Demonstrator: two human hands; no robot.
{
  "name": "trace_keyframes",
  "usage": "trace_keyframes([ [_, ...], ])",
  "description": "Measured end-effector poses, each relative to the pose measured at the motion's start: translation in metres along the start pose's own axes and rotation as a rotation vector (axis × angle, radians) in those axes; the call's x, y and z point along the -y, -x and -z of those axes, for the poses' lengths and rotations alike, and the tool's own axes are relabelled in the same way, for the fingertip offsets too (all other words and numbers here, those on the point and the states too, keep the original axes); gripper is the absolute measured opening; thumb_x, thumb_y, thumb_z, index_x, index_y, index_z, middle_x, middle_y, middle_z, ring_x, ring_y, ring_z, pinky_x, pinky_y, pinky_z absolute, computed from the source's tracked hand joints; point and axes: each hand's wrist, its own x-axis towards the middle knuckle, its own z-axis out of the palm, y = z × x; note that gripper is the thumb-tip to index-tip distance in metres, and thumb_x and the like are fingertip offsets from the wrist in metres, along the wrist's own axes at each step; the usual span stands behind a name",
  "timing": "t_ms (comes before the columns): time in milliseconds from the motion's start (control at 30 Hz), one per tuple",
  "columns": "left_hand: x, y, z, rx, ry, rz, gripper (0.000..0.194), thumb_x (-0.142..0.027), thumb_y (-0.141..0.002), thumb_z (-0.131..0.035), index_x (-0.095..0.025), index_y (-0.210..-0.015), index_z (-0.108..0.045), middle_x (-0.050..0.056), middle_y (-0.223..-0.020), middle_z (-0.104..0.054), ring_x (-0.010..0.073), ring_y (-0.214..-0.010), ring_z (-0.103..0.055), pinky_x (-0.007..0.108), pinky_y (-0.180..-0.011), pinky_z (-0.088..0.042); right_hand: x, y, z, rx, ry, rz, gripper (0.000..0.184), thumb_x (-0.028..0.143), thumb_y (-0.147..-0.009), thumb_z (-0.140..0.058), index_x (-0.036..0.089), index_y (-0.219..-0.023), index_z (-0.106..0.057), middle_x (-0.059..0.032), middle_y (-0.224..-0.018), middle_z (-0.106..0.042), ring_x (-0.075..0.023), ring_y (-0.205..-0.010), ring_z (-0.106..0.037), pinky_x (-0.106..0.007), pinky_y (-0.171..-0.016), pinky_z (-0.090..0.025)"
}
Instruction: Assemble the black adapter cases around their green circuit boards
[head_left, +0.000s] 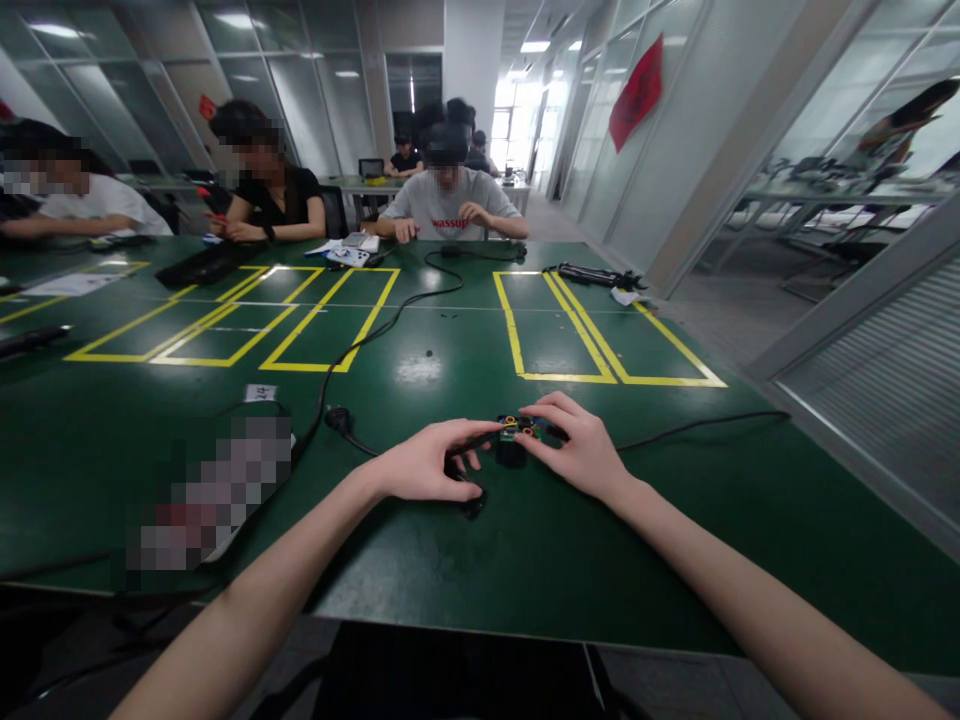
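Note:
A small green circuit board (517, 428) with copper-coloured coils sits between my two hands, just above the table. Under its near side is a black block-shaped part (512, 456). My right hand (581, 450) pinches the board's right side with thumb and fingertips. From the left, my left hand (427, 462) curves around a dark part (472, 502), mostly hidden by the thumb and fingers; its exact shape is unclear. The left fingertips reach the board's left edge. A black power cord with a plug (339, 420) runs beneath my left hand.
On the green table (390, 590), yellow tape (566, 378) marks rectangles. A blurred-out long object (217, 490) lies at left, near a numbered label (261, 393). A black cable (360, 340) crosses the middle. A folded black stand (600, 277) lies far right. People sit opposite.

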Motion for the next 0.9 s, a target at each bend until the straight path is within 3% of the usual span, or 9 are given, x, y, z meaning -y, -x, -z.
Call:
trace_keyframes([
  [67, 0.0, 0.001, 0.002, 0.002, -0.094, -0.031, 0.082, -0.02, -0.073, -0.075, -0.023, -0.151, -0.049, 0.009, -0.124, -0.066, 0.0195, -0.099, -0.064, 0.035, -0.088, -0.056, -0.003, 0.0, -0.003, 0.056, -0.014, 0.005, 0.033, 0.039, -0.094, -0.067, 0.026, -0.124, -0.072, -0.0106, -0.122, -0.071, -0.0281, -0.108, -0.072, -0.044, -0.094, -0.062],
  [167, 0.001, 0.002, 0.007, 0.042, -0.214, 0.002, 0.073, -0.021, -0.074, -0.074, -0.02, -0.145, -0.056, 0.005, -0.109, -0.067, 0.018, -0.091, -0.062, 0.031, -0.084, -0.053, -0.006, -0.001, -0.003, 0.221, -0.054, 0.063, 0.042, 0.038, -0.093, -0.069, 0.028, -0.133, -0.067, -0.0096, -0.137, -0.067, -0.0283, -0.122, -0.068, -0.047, -0.104, -0.057],
  [333, 0.005, 0.0, 0.007, 0.03, -0.252, 0.083, 0.066, -0.024, -0.077, -0.075, -0.021, -0.141, -0.059, -0.003, -0.088, -0.062, 0.0124, -0.073, -0.056, 0.024, -0.07, -0.047, -0.008, -0.003, 0.006, 0.372, -0.002, 0.079, 0.044, 0.042, -0.087, -0.074, 0.025, -0.128, -0.069, -0.011, -0.137, -0.064, -0.0269, -0.108, -0.074, -0.044, -0.094, -0.061],
  [500, 0.006, -0.004, -0.003, -0.015, -0.265, 0.087, 0.058, -0.028, -0.077, -0.078, -0.021, -0.133, -0.066, -0.004, -0.082, -0.062, 0.0109, -0.066, -0.053, 0.022, -0.063, -0.042, -0.001, -0.002, 0.006, 0.359, 0.155, 0.018, 0.054, 0.055, -0.079, -0.08, 0.026, -0.123, -0.069, -0.0086, -0.121, -0.064, -0.0213, -0.077, -0.073, -0.04, -0.074, -0.061],
  [633, 0.005, -0.007, -0.011, -0.055, -0.278, 0.086, 0.057, -0.03, -0.079, -0.079, -0.021, -0.133, -0.065, -0.004, -0.082, -0.065, 0.0103, -0.062, -0.053, 0.022, -0.06, -0.039, 0.009, 0.002, -0.005, 0.267, 0.311, -0.084, 0.049, 0.065, -0.079, -0.077, 0.025, -0.106, -0.071, -0.0064, -0.104, -0.064, -0.0203, -0.068, -0.07, -0.035, -0.063, -0.056],
  [767, 0.006, -0.008, -0.016, -0.105, -0.404, 0.075, 0.05, -0.034, -0.08, -0.081, -0.022, -0.127, -0.068, -0.002, -0.085, -0.067, 0.0127, -0.067, -0.058, 0.023, -0.063, -0.042, 0.015, 0.005, -0.007, 0.262, 0.263, -0.132, 0.043, 0.059, -0.083, -0.075, 0.023, -0.106, -0.069, -0.0062, -0.099, -0.065, -0.0238, -0.074, -0.071, -0.036, -0.066, -0.057],
  [900, 0.005, -0.008, -0.016, -0.101, -0.517, 0.022, 0.045, -0.038, -0.08, -0.083, -0.023, -0.12, -0.071, -0.001, -0.089, -0.067, 0.0157, -0.077, -0.062, 0.025, -0.071, -0.045, 0.01, 0.003, 0.006, 0.372, -0.014, -0.008, 0.039, 0.037, -0.085, -0.074, 0.024, -0.12, -0.065, -0.0066, -0.106, -0.07, -0.0238, -0.09, -0.071, -0.037, -0.08, -0.058],
])
